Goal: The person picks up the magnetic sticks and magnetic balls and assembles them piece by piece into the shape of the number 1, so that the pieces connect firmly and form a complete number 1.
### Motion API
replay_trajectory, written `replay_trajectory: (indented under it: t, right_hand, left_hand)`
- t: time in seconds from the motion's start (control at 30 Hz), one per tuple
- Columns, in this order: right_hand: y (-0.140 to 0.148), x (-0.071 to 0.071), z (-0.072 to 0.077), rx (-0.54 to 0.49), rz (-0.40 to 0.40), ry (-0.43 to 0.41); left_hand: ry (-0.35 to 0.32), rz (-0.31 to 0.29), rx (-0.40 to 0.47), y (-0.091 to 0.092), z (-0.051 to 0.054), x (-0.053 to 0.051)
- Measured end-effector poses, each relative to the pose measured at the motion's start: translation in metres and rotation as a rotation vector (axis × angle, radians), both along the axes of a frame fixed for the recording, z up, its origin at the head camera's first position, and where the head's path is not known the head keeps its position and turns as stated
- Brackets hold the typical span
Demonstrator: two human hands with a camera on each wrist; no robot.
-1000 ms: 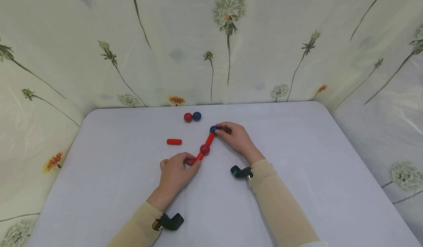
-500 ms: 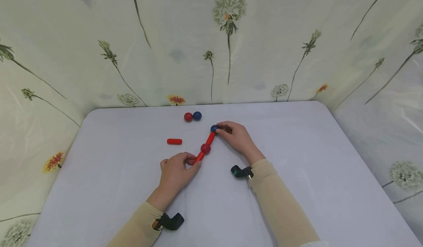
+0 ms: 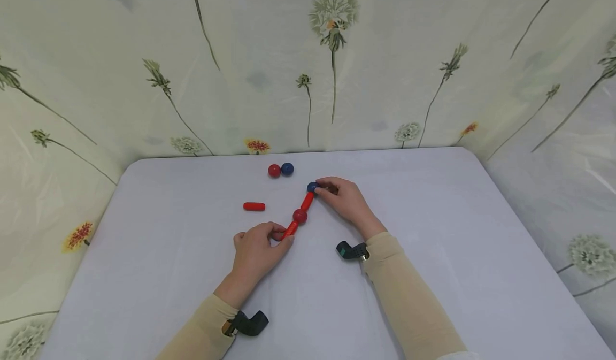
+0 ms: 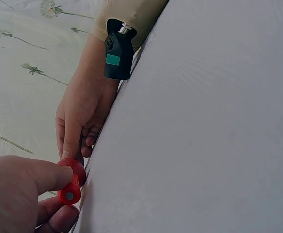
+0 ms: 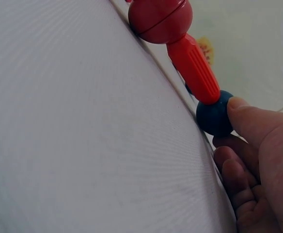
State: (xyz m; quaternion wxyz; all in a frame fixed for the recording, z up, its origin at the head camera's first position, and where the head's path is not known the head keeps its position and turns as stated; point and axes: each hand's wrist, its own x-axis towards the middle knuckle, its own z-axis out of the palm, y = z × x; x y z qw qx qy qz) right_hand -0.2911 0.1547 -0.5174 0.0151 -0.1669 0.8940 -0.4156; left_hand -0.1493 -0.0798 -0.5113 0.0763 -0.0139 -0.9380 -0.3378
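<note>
A chain of magnetic sticks and balls slants across the white table between two hands. At its near end, the left hand (image 3: 260,250) pinches a red magnetic stick (image 4: 70,194) between thumb and fingers; a grey metal disc shows in the stick's end. A red ball (image 3: 300,216) joins that stick to a second red stick (image 5: 195,70), ribbed along its side. The far end is a blue ball (image 5: 213,116), which the right hand (image 3: 344,200) pinches with thumb and fingertips. Part of the near stick is hidden by the left fingers in the head view.
A loose red stick (image 3: 254,206) lies left of the chain. Towards the back edge, another red ball (image 3: 274,170) and another blue ball (image 3: 287,169) sit side by side, touching. A flower-patterned cloth (image 3: 231,98) hangs behind the white table (image 3: 159,253).
Within the last second the chain has shifted very slightly away and to the right, seen best at the red and blue balls. Both hands keep the same grips.
</note>
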Motion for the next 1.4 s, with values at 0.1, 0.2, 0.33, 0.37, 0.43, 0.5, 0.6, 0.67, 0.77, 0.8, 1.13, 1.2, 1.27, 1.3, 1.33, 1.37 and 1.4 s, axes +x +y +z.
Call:
replay_trajectory:
  t: [0.1,0.2,0.33,0.37,0.43,0.5,0.6,0.67,0.77,0.8,1.13,1.2,1.27,1.3,1.33,1.37,1.4]
  right_hand:
    - [-0.0001,0.0002,0.0001,0.000,0.002,0.000]
    - [-0.0001,0.0001,0.0003,0.002,0.001,0.001]
    - [0.0000,-0.0002,0.0004,0.007,0.001,0.002]
    - [0.0001,-0.0005,0.0002,0.010,0.001,0.003]
    - [0.0000,-0.0005,0.0007,0.010,0.002,0.007]
    - [0.0000,-0.0008,0.0008,0.005,0.002,0.013]
    - [0.0000,-0.0006,0.0011,-0.007,0.001,0.015]
    - [0.0002,-0.0007,0.0007,-0.009,-0.001,0.014]
    - [0.0005,-0.0009,0.0004,-0.006,-0.004,0.013]
    - [0.0006,-0.0010,0.0003,-0.004,-0.005,0.013]
    - [0.0013,-0.0021,-0.0014,-0.007,-0.009,0.026]
    - [0.0014,-0.0023,-0.0014,-0.008,-0.007,0.027]
    - [0.0014,-0.0023,-0.0015,-0.010,-0.006,0.025]
    - [0.0015,-0.0023,-0.0017,-0.010,-0.006,0.026]
    - [0.0015,-0.0023,-0.0017,-0.010,-0.007,0.025]
    - [0.0015,-0.0024,-0.0017,-0.011,-0.008,0.025]
    - [0.0015,-0.0025,-0.0018,-0.012,-0.008,0.025]
  left_hand:
    - [0.007,0.000,-0.008,-0.0001,-0.0012,-0.0004]
    - [0.012,-0.001,-0.010,-0.0003,-0.0013,-0.0005]
    - [0.016,-0.005,-0.008,-0.0005,-0.0005,-0.0004]
    - [0.017,-0.005,-0.009,-0.0006,-0.0006,-0.0005]
    - [0.018,-0.007,-0.009,-0.0005,-0.0002,-0.0004]
    - [0.018,-0.007,-0.010,-0.0005,0.0000,-0.0004]
    - [0.019,-0.006,-0.008,-0.0005,0.0003,-0.0003]
    - [0.020,-0.006,-0.006,-0.0006,0.0004,-0.0003]
    - [0.019,-0.005,-0.003,-0.0006,0.0003,-0.0002]
    - [0.018,-0.005,-0.003,-0.0006,0.0002,-0.0001]
    - [0.012,0.002,-0.002,-0.0006,-0.0003,-0.0001]
    - [0.013,0.003,0.000,-0.0008,-0.0004,-0.0002]
    - [0.011,0.002,0.003,-0.0011,-0.0006,-0.0005]
    - [0.010,0.001,0.007,-0.0013,-0.0008,-0.0007]
    - [0.006,0.000,0.013,-0.0016,-0.0010,-0.0009]
    - [-0.002,-0.001,0.020,-0.0019,-0.0012,-0.0011]
    - [-0.013,0.001,0.030,-0.0024,-0.0013,-0.0014]
